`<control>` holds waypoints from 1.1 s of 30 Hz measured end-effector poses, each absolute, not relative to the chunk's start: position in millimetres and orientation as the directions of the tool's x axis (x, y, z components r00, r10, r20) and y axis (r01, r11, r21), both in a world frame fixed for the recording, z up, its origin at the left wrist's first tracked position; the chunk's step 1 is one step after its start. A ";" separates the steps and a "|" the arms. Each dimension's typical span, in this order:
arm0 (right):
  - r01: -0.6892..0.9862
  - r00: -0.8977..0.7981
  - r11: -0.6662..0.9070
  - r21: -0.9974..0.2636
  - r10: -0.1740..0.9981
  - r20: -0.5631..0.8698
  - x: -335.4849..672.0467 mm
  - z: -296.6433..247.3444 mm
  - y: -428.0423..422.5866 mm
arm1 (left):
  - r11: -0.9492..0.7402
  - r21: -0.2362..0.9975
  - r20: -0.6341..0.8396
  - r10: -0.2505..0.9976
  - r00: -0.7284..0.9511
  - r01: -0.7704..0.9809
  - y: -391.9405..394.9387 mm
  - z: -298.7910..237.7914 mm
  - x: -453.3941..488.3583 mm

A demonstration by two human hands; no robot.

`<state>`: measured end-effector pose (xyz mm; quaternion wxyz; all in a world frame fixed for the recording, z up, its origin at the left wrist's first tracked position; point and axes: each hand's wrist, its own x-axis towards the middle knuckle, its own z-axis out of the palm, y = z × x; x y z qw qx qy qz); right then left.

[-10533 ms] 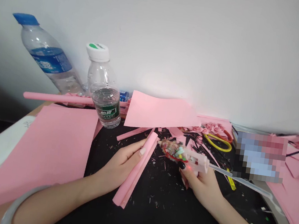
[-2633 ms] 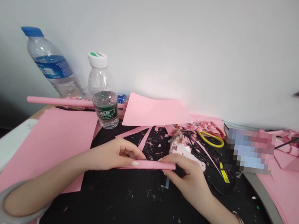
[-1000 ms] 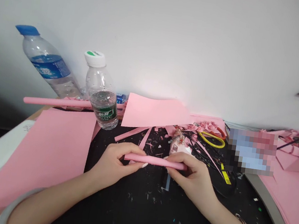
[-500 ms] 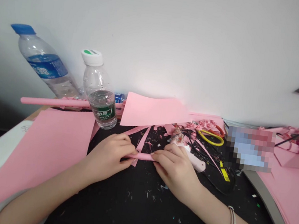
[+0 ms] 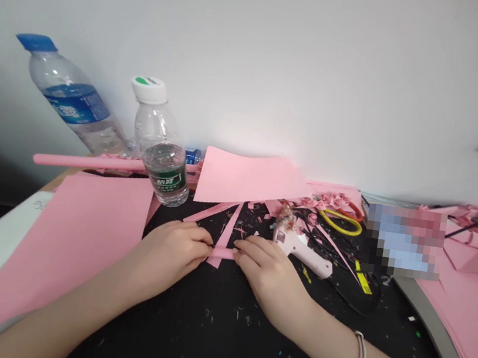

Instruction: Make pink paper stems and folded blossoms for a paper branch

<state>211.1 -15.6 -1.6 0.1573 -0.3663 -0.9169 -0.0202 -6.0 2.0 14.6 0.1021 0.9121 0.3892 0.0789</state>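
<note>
A rolled tube of pink paper (image 5: 222,253) lies on the black work mat (image 5: 228,320), and only its short middle shows. My left hand (image 5: 168,255) presses on its left end, and my right hand (image 5: 267,275) covers its right end, with the fingertips of both almost meeting. Beneath the tube lies a narrow pink paper strip (image 5: 219,258). A pink hot glue gun (image 5: 300,253) rests just beyond my right hand, its tip crusted with glue and scraps.
Yellow-handled scissors (image 5: 339,221) and black cables lie behind the glue gun. Two plastic water bottles (image 5: 160,156) stand and lean at the back by the wall, beside a long pink paper roll (image 5: 85,161). Pink sheets (image 5: 92,241) cover the left, and paper flowers lie at the right.
Both hands have come down and closer together, bringing the tube from above the mat onto it. The glue gun now shows more fully beyond my right hand.
</note>
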 end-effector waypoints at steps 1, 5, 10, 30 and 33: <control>0.672 -0.687 0.737 -0.070 0.656 0.311 211.0 -2.2 -17.0 | -0.674 0.250 0.058 0.727 0.684 0.696 0.9 15.1 -6.1; 0.671 -0.711 0.741 -0.011 0.648 0.275 209.0 -6.6 -24.8 | -0.666 0.243 0.077 0.738 0.671 0.705 -3.3 15.5 -5.1; 0.692 -0.715 0.716 0.098 0.658 0.236 203.8 -14.1 -36.9 | -0.659 0.255 0.110 0.747 0.656 0.707 -11.2 13.9 4.0; 0.767 -0.637 0.641 -0.018 0.764 0.103 193.5 -12.2 -51.7 | -0.645 0.048 -0.076 0.759 0.647 0.763 -33.5 -11.3 22.6; 0.765 -0.637 0.643 -0.022 0.762 0.116 193.3 -14.0 -53.7 | -0.647 -0.009 -0.098 0.759 0.643 0.762 -38.1 -14.3 24.5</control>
